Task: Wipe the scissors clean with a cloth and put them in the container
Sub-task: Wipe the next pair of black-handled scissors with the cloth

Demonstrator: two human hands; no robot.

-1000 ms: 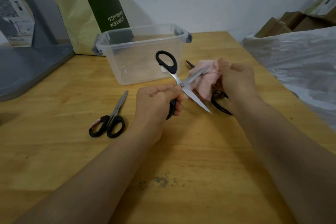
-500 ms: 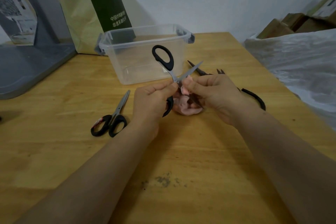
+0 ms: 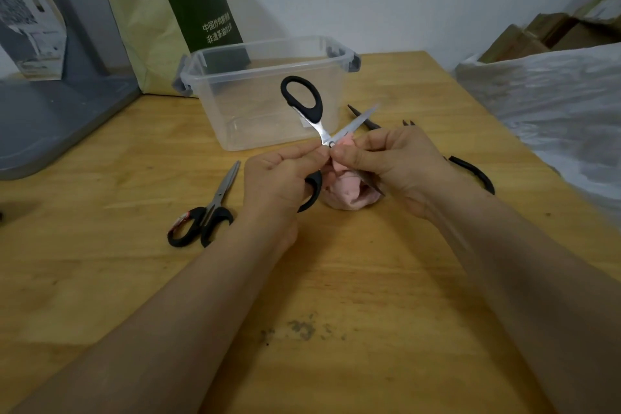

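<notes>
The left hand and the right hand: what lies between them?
In the head view, a crumpled pink cloth lies between the left hand and the right hand, at the pivot of the open black-handled steel scissors.

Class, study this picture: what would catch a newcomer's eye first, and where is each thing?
First, the open scissors held up mid-frame, the left hand gripping the lower handle while the right hand pinches a pink cloth round a blade. Just behind stands a clear container, and a closed pair of scissors lies on the wooden table to their left.
</notes>
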